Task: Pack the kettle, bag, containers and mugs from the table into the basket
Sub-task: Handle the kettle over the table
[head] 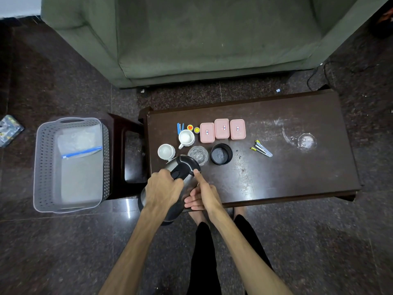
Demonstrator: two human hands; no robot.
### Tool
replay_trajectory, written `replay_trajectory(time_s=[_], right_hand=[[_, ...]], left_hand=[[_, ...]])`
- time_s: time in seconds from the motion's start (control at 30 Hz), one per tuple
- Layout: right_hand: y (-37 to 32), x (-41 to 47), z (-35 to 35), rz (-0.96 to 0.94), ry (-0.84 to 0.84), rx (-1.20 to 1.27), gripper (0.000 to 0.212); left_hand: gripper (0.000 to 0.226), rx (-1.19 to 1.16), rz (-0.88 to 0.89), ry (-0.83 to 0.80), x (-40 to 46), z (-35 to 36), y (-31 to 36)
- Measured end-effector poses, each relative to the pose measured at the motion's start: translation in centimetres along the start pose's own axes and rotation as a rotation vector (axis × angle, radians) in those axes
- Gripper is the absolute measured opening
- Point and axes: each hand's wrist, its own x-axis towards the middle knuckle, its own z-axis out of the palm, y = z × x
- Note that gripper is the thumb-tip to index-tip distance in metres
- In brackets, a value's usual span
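The kettle (pixel 170 188) is off the table (pixel 287 167) and tipped, its black lid end pointing up and away toward the mugs, its base hanging down past the table's near-left corner, over the floor. So its long axis runs from the person outward, leaning a little right. The left hand (pixel 163 188) is clenched round the black handle from above, fingers (pixel 168 174) wrapped over it. The right hand (pixel 204 194) steadies the steel body from the right side, fingers flat along it and the thumb stretched up to the lid rim; it supports rather than grasps.

The basket (pixel 70 165) sits well apart to the left, on a dark stool (pixel 127 154) beside the table, with a clear bag (pixel 78 143) already lying inside toward its far end. The kettle has to travel left, and the left hand is both the carrying hand and the nearer one. The basket's near half looks free, probably room enough for the kettle laid down or stood.

Still on the table behind the kettle: two white mugs (pixel 186 138), three pink containers (pixel 222 128), a glass (pixel 198 155) and a black tub (pixel 221 154).
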Motion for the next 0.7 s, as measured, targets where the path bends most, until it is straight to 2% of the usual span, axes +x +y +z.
replay_trajectory(time_s=[0.7], right_hand=[[-0.2, -0.6, 0.3, -0.010, 0.016, -0.008, 0.073]], left_hand=[[0.013, -0.052, 0.001, 0.061, -0.1, 1.0, -1.6]])
